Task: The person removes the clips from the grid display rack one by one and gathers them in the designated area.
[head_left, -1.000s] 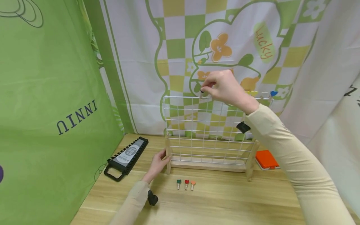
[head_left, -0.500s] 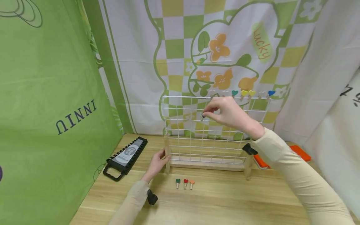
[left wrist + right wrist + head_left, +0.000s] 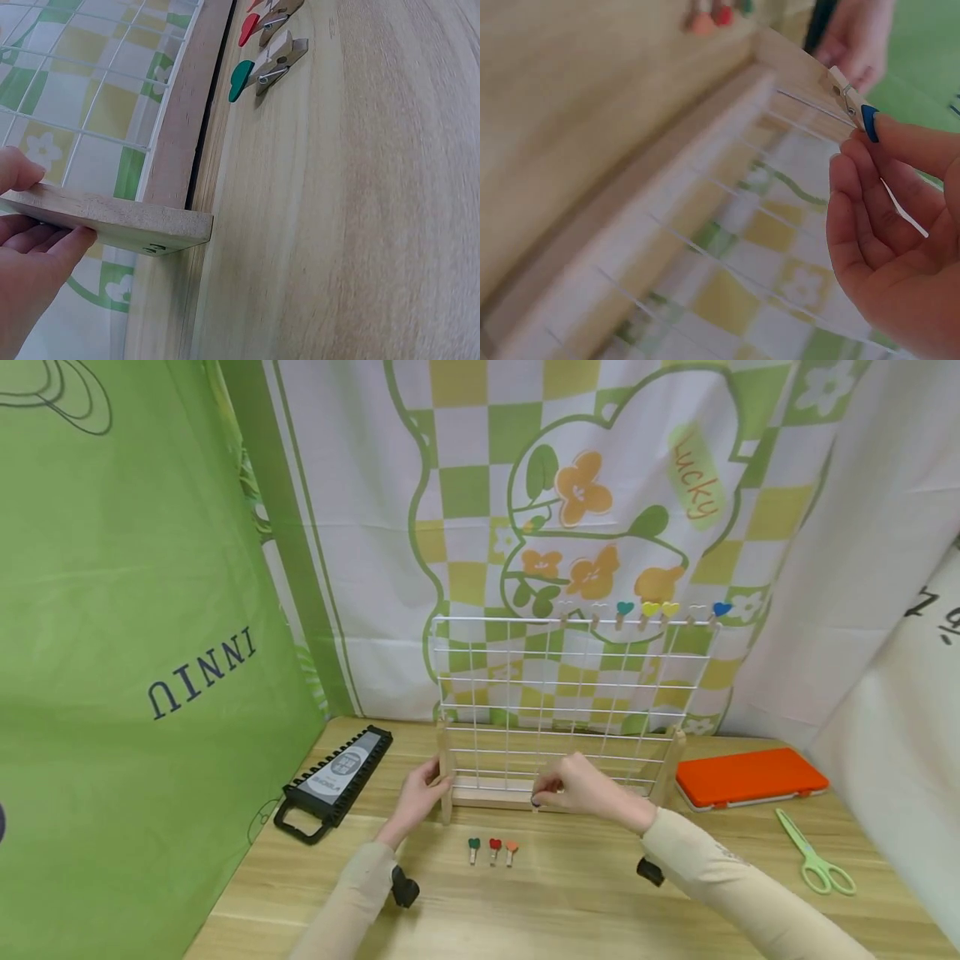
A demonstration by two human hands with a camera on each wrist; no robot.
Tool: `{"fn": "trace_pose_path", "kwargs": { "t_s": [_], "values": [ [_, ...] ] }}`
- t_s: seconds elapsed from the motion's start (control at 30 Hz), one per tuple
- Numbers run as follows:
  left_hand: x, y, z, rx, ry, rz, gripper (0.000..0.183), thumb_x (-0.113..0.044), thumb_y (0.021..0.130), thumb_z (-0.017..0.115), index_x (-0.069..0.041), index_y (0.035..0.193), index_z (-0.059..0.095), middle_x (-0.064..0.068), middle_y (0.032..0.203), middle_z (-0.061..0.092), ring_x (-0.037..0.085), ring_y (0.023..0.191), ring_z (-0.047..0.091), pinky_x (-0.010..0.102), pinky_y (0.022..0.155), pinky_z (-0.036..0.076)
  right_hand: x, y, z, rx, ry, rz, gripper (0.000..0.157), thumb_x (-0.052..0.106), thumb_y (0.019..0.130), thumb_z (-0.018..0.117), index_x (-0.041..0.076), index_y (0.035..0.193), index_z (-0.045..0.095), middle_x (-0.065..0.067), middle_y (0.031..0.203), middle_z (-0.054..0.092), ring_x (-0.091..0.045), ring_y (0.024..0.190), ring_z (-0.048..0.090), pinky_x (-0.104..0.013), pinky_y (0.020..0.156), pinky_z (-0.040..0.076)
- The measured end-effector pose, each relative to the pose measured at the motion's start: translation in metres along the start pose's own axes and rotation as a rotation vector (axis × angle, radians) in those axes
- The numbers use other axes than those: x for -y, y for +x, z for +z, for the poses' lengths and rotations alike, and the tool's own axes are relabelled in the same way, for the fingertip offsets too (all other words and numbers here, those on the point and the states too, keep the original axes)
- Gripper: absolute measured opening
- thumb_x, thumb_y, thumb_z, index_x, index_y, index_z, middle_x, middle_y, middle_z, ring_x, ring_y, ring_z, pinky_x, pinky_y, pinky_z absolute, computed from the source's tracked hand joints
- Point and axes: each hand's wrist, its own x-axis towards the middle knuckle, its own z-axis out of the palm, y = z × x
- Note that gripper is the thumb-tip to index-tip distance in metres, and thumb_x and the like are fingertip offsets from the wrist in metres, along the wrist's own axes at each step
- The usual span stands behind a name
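A white wire grid (image 3: 525,682) stands upright in a wooden base. My left hand (image 3: 415,799) grips the base's left wooden upright (image 3: 120,217), thumb on one face and fingers on the other. In front of the grid's lower part, my right hand (image 3: 581,789) pinches a small wooden clothespin (image 3: 847,96) with a blue heart by its heart end. Three more clothespins lie on the table before the stand: a green one (image 3: 474,850), a red one (image 3: 495,850) and an orange one (image 3: 512,852). Several heart clothespins, among them a blue one (image 3: 722,610), sit along the grid's top rail.
A black toothed rack (image 3: 341,781) lies on the table to the left. An orange case (image 3: 750,778) and light green scissors (image 3: 813,857) lie to the right. Patterned cloth (image 3: 480,502) hangs behind the grid, with a green cloth (image 3: 150,568) at the left.
My right hand has come down from the grid's top rail to its base, still pinching the blue clothespin. The scissors and whole orange case now show. My left hand stays on the upright.
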Motion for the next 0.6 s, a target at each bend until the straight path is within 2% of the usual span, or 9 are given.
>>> {"fn": "trace_pose_path", "kwargs": {
  "t_s": [0.13,0.27,0.43,0.6],
  "values": [
    [0.001,0.000,0.001,0.005,0.003,0.006,0.057,-0.004,0.094,0.061,0.008,0.146,0.039,0.032,0.144,0.048,0.045,0.135,0.048,0.050,0.108,0.048,-0.010,-0.014,0.030,0.063,0.054,0.050,0.007,0.009,0.088,0.073,0.008,0.082,0.077,-0.002,0.077,0.075,0.003,0.063,0.059,-0.011,0.056,0.050],
    [0.000,0.000,0.001,0.003,0.005,0.004,0.057,-0.002,0.094,0.061,0.009,0.146,0.039,0.033,0.143,0.049,0.046,0.133,0.050,0.050,0.107,0.050,-0.019,-0.021,0.051,0.130,0.109,0.126,0.008,0.012,0.090,0.071,0.008,0.085,0.077,-0.001,0.079,0.074,0.004,0.065,0.058,-0.011,0.058,0.050],
    [0.000,-0.001,0.000,-0.005,0.023,0.009,0.057,-0.001,0.093,0.061,0.009,0.145,0.040,0.033,0.142,0.050,0.047,0.132,0.051,0.051,0.107,0.049,-0.028,-0.021,0.065,0.182,0.186,0.186,0.009,0.013,0.089,0.072,0.007,0.086,0.077,-0.002,0.079,0.075,0.004,0.065,0.059,-0.012,0.059,0.050],
    [0.000,0.000,-0.001,0.004,0.036,0.007,0.059,-0.003,0.093,0.062,0.009,0.146,0.039,0.033,0.142,0.049,0.047,0.132,0.050,0.051,0.106,0.050,-0.035,-0.019,0.074,0.202,0.214,0.227,0.009,0.014,0.089,0.073,0.007,0.085,0.078,-0.002,0.077,0.075,0.008,0.062,0.054,-0.012,0.058,0.049]
  ]
}}
